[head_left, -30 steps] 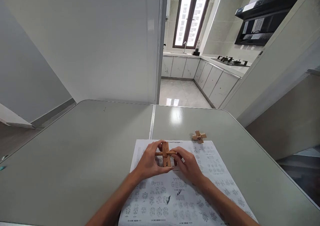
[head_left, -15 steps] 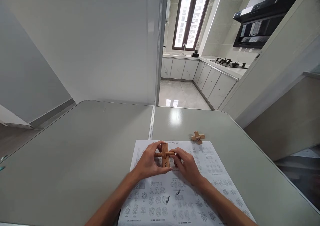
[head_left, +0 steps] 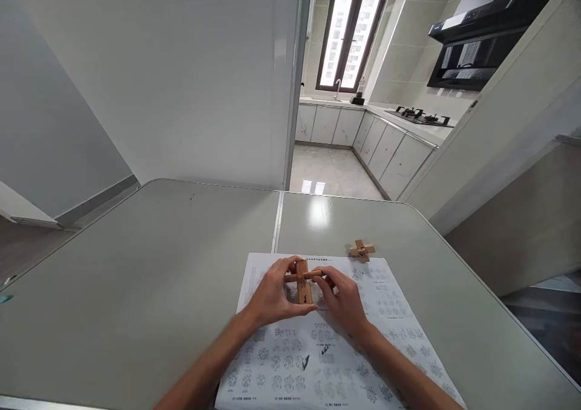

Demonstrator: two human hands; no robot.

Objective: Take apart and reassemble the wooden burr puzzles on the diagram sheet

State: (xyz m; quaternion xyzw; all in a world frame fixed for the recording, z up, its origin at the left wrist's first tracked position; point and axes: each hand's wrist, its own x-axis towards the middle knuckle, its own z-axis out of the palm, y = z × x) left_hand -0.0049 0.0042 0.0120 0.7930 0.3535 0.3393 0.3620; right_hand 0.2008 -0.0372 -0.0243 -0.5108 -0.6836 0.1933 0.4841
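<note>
Between my hands is a wooden interlocking puzzle (head_left: 304, 290), made of an upright block with a dark mark near its lower end and a thinner bar crossing it. My left hand (head_left: 278, 289) grips the block, thumb at its lower end and fingers at its upper end. My right hand (head_left: 341, 292) pinches the right end of the crossing wooden bar (head_left: 314, 274). Both hands are over a printed sheet (head_left: 290, 343) covered in small line diagrams. Part of the bar's left side is hidden by my left fingers.
A second wooden puzzle (head_left: 362, 250), cross-shaped, lies by the sheet's far right edge. The grey-green table (head_left: 136, 301) has a seam (head_left: 278, 222) running away from me. Beyond it are a white panel and a doorway into a kitchen.
The bar in my right fingers has tilted, its right end now higher and a little farther right. My left hand keeps its grip on the block. The view has shifted slightly.
</note>
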